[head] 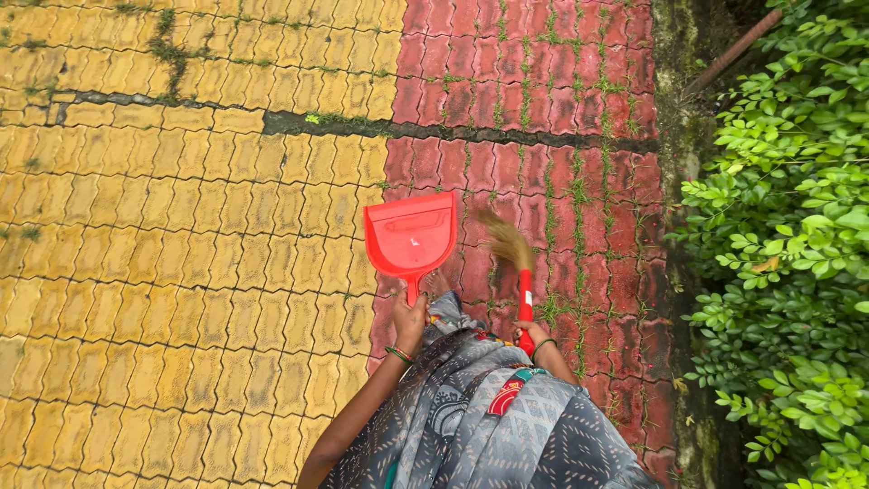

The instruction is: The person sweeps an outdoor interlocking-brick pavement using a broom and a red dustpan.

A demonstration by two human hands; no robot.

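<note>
My left hand [410, 320] grips the handle of a red plastic dustpan [411, 235], held out over the paving where the yellow blocks meet the red ones. My right hand [529, 335] is closed around the red handle of a short broom [520, 272]; its straw bristles point forward and look blurred, just right of the dustpan. Both wrists wear bangles. My grey patterned garment [493, 417] fills the bottom of the view and hides most of my right hand.
Yellow interlocking pavers [163, 272] cover the left, red pavers [543, 109] with grass in the joints the right. A dark mossy seam [362, 125] crosses the paving. A mossy kerb [679, 181] and green bushes [797, 254] border the right side.
</note>
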